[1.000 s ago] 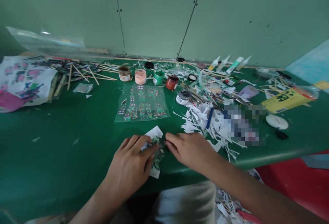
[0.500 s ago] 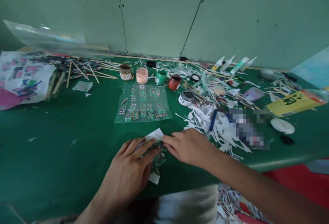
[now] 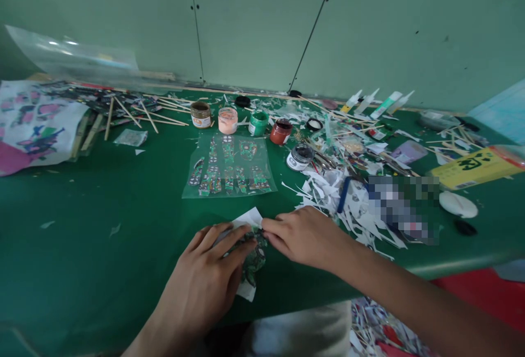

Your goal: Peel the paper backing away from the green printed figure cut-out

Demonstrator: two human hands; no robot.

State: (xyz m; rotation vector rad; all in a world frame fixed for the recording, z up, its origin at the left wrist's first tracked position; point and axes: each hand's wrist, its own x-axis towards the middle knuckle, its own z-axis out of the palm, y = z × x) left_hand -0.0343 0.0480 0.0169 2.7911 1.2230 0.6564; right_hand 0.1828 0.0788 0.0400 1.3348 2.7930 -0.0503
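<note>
On the green table near its front edge lies a small dark green patterned piece (image 3: 255,259), with white paper (image 3: 249,217) under it that shows at its top and bottom. My left hand (image 3: 213,261) rests over the piece from the left, its fingers stretched out and pressing on it. Thumb and forefinger of my right hand (image 3: 296,235) are pinched together at the piece's upper right edge. Fingers cover much of the piece. Just beyond my hands a clear plastic sheet (image 3: 266,170) bears several similar patterned cutouts.
Open paint jars (image 3: 259,123) stand behind the sheet. White paper scraps (image 3: 320,187) and tools crowd the right, with a yellow container (image 3: 478,168) and a white oval object (image 3: 458,204). Wooden sticks (image 3: 123,111) and printed sheets (image 3: 30,119) lie at the left. A green wall (image 3: 262,23) rises behind.
Both hands stay on the piece, almost unmoved. The view has shifted slightly, so things on the right sit a little further right and lower.
</note>
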